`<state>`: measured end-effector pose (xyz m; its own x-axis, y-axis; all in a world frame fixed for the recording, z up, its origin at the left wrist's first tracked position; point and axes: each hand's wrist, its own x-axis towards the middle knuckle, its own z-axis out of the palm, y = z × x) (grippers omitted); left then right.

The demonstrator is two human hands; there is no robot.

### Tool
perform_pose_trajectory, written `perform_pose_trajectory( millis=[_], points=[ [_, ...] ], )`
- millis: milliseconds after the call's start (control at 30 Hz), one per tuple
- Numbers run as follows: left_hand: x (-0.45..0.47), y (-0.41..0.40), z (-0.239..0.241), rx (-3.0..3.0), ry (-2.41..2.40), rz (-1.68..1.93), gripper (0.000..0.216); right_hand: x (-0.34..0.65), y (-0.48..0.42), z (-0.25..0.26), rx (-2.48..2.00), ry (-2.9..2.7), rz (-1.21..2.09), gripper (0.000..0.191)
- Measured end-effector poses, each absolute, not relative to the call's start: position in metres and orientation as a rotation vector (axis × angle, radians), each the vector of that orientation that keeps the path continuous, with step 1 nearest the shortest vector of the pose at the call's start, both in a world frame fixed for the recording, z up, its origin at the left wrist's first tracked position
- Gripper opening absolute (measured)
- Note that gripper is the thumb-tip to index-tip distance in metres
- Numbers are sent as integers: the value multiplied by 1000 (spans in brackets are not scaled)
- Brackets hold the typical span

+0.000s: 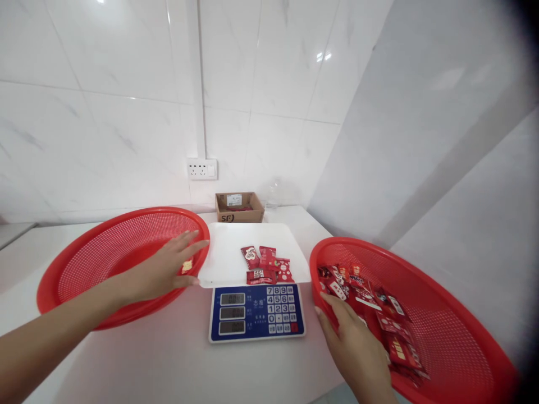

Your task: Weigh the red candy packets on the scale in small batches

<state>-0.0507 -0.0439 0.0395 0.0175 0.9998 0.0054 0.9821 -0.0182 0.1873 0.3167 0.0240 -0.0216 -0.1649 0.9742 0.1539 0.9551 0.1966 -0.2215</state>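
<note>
From the head camera I see my left hand [162, 269] reaching over the near rim of the left red basket [84, 292]. Its fingers are stretched out flat and a little spread, and they grip nothing. One small packet [187, 265] lies in this basket just under the fingertips; I cannot tell if the fingers touch it.

My right hand [357, 348] rests on the near left rim of the right red basket [463, 359]. The fingers are bent down into the basket among the red candy packets [379, 308], which lie in a heap on the left part of the basket floor. Whether the fingers hold a packet, I cannot tell, because the back of the hand hides them.

Between the two baskets stands a digital scale [256, 311] with a blue front panel, three small displays and a number keypad. On its white weighing tray [236, 247] lie a few red packets [266, 265] close together, at the near right part of the tray.

Behind the scale, against the tiled wall, sits a small open cardboard box [239, 207], and above it a white wall socket [202, 169]. Everything stands on a white counter [168, 359].
</note>
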Motion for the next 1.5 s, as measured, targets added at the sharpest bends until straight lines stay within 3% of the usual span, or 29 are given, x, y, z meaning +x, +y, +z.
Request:
perform_pose_trajectory(
  millis=[200, 367, 733, 1100, 1500],
  points=[
    [23, 5, 24, 2320, 1651, 132, 82, 316, 23, -20, -1812, -2218, 128, 44],
    [71, 49, 3, 2402, 1598, 115, 98, 314, 21, -19, -1797, -2207, 134, 43],
    [117, 59, -1, 2684, 1733, 176, 46, 316, 21, -26, -1729, -2216, 144, 40],
    [98, 59, 6, 2762, 1681, 41, 34, 315, 21, -27, -1794, -2229, 128, 42],
    [25, 36, 47, 2336, 2123, 462, 42, 316, 23, -27, -1838, -2257, 199, 46]
  ],
)
